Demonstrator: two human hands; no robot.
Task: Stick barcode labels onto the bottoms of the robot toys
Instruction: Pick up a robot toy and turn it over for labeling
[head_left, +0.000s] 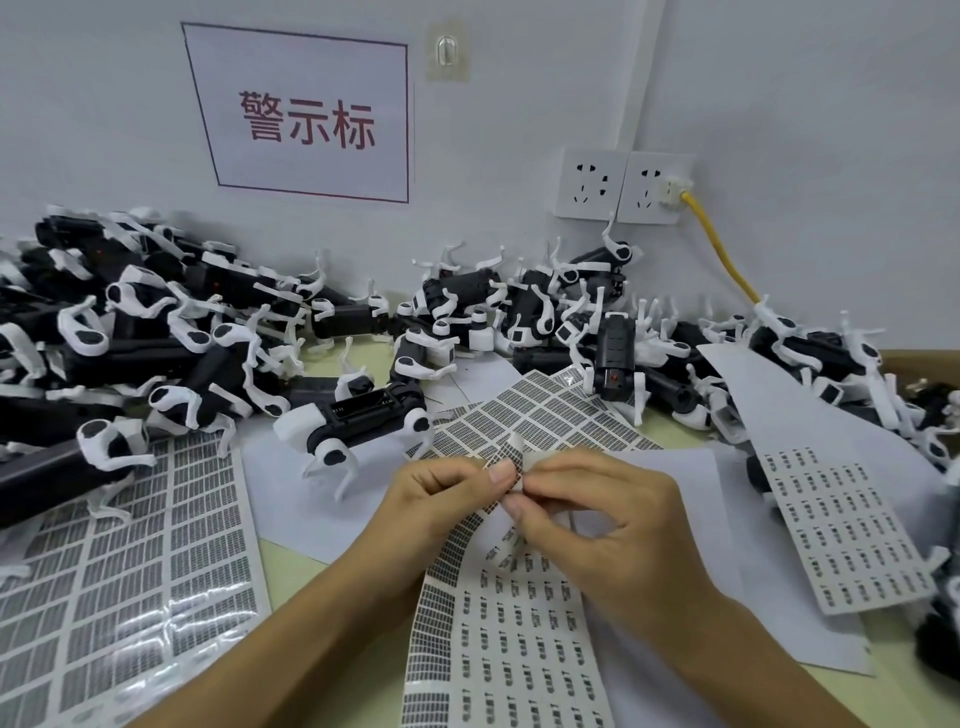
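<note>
from the head view i see my left hand (441, 493) and right hand (597, 514) both pinching the curled top edge of a barcode label sheet (498, 623) above the worktop (291, 566). black-and-white robot toys (363, 421) lie heaped along the wall behind, well apart from the sheet i hold.

A table full of toys and stickers

The pale yellow table (296, 566) is holding a big pile of black and white robot toys (363, 415) along the wall. Shiny label sheets (135, 561) are lying in front of the pile on the left, white papers (306, 499) are lying just beside them, and another label sheet (847, 530) is lying on the right.
</note>
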